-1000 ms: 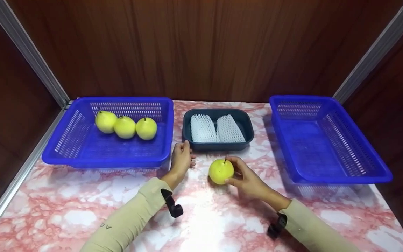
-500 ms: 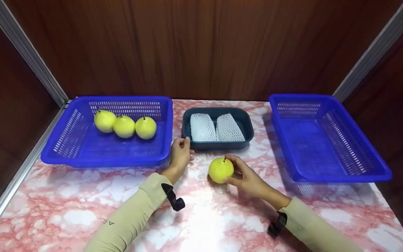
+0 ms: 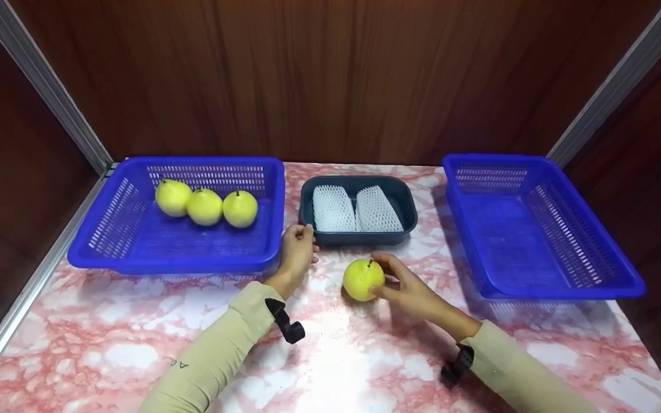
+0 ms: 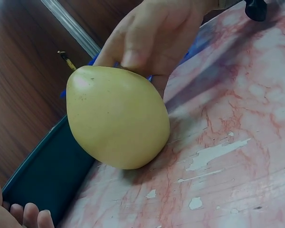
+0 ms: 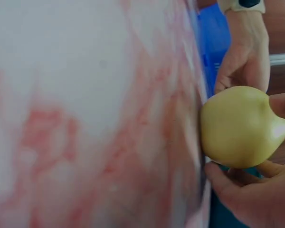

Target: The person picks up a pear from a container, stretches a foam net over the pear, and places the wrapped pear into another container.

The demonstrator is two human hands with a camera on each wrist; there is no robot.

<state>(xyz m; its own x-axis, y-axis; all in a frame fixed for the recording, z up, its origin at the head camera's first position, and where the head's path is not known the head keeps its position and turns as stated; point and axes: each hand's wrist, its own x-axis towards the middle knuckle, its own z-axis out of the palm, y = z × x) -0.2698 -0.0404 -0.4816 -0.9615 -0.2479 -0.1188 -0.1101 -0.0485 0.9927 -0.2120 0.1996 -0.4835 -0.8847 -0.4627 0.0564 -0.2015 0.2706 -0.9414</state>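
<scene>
My right hand [image 3: 408, 289] holds a yellow pear [image 3: 363, 280] from its right side, fingers at the back and thumb at the front. The pear is low over the table, stem up, in front of the dark tray [image 3: 365, 238]. In the left wrist view the pear [image 4: 116, 118] hides part of the right hand's fingers. My left hand [image 3: 296, 255] is by the tray's front left corner, fingers loosely curled, with no object seen in it. Two white foam net sleeves [image 3: 333, 209] lie side by side in the tray.
At the left is a blue basket [image 3: 181, 265] with three pears [image 3: 204, 207] in a row. Another blue basket [image 3: 560, 291], with nothing in it, stands at the right. A dark wood panel [image 3: 330, 80] closes off the back of the marbled table [image 3: 135, 355].
The left hand has shifted very slightly up toward the tray's corner. The right hand and the pear stay almost where they were.
</scene>
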